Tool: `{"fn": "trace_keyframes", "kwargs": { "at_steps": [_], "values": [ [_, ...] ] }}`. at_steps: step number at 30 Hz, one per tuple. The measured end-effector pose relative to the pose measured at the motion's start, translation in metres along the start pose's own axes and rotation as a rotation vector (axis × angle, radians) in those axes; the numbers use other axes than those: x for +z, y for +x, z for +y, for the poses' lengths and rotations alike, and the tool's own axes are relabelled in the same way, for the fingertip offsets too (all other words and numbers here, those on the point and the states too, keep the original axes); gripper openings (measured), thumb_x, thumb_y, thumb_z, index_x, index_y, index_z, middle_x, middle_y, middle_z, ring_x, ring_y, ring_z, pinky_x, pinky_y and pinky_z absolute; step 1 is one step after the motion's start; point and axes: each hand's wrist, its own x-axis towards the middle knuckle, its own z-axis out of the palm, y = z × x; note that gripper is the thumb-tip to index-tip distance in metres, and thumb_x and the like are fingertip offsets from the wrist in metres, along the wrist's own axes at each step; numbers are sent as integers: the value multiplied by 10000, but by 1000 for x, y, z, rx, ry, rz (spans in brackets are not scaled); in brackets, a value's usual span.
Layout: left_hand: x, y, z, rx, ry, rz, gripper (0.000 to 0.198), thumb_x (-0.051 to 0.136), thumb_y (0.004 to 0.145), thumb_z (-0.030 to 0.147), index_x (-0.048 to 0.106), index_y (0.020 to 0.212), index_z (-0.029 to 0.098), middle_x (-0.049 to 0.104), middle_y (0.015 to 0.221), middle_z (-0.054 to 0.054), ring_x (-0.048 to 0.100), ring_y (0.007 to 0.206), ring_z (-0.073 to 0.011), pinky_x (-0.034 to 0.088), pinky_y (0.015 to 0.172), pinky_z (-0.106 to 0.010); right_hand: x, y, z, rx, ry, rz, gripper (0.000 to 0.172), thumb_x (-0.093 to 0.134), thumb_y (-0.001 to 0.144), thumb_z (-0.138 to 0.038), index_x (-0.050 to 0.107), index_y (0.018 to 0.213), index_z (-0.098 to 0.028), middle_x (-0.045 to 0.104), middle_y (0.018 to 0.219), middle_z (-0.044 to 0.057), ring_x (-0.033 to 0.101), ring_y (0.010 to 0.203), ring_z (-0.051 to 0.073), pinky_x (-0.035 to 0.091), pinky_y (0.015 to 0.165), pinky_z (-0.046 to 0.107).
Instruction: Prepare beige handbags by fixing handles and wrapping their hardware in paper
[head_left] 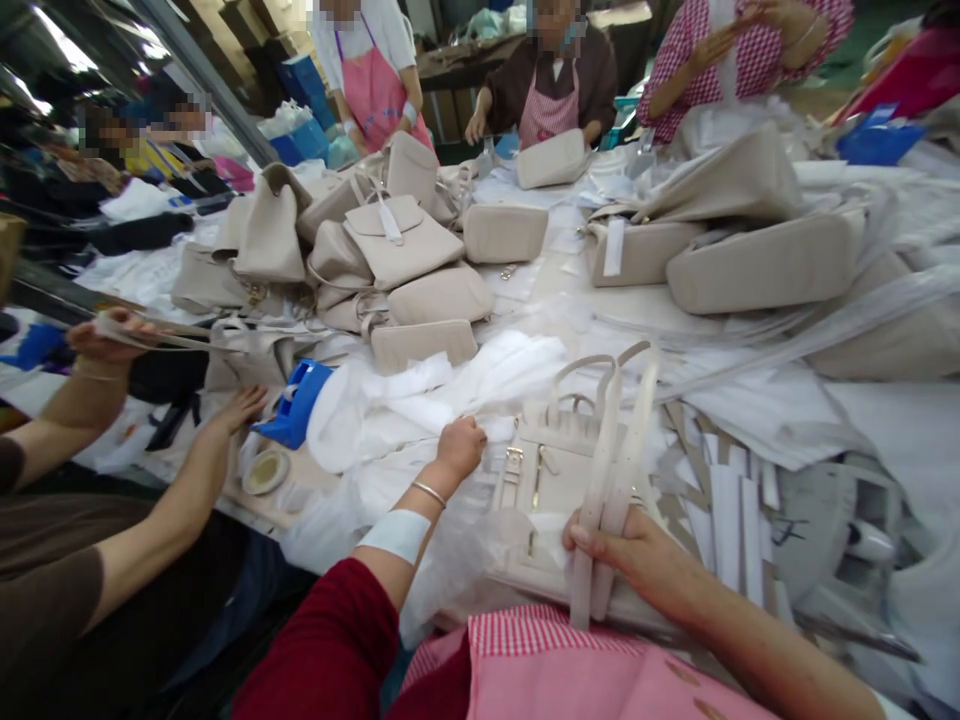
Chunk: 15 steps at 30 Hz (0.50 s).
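Observation:
A cream backpack-style bag with gold zips and a buckle lies on the table in front of me. My right hand is closed around its two long shoulder straps, which loop upward over the bag. To the left of the bag, my left hand is closed, with its fingers curled in beside white packing sheets. Whether anything is pinched in it is hidden. Thin translucent wrapping lies below that hand, partly against the bag's left side.
Similar bags are heaped at the back left, more at the back right. Blue tape dispenser and tape roll sit left, near a co-worker's hands. White paper strips and a grey machine part lie right. People stand opposite.

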Motion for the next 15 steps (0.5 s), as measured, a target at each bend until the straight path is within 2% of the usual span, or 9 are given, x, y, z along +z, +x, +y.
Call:
{"fn": "trace_keyframes", "kwargs": {
  "at_steps": [5,8,12,14,15],
  "values": [
    [-27,-21,-6,-94,-84,100,118,638,817,252,688,766,157,646,842,-52,611,826,-167,486,775,-280,-2,8,-3,-5,61,4,423,645,756,-580,711,780,-163,647,736,40,567,751,211,415,722,317],
    [-49,-39,3,-133,-373,190,186,571,881,319,635,821,155,661,820,-31,624,793,-147,494,740,-257,1,12,-5,1,185,-1,402,671,744,-563,701,782,-164,645,702,25,568,706,192,413,670,293],
    [-85,-71,38,-79,-952,221,231,518,929,367,620,909,162,666,735,-16,630,712,-132,491,717,-257,2,15,-6,64,339,-22,384,704,717,-536,682,784,-159,654,673,25,590,668,187,417,624,279],
    [-104,-86,62,50,-1127,144,204,535,924,355,629,893,177,647,697,-12,611,647,-125,492,676,-258,4,15,-7,76,388,4,367,722,700,-507,677,776,-151,647,661,22,584,648,177,418,614,275],
    [-111,-93,74,139,-1184,66,194,555,911,354,629,852,185,649,707,-20,609,636,-128,498,662,-266,6,15,-7,74,413,23,352,732,689,-485,675,768,-147,642,655,19,577,636,170,419,612,275]
  ]
}}
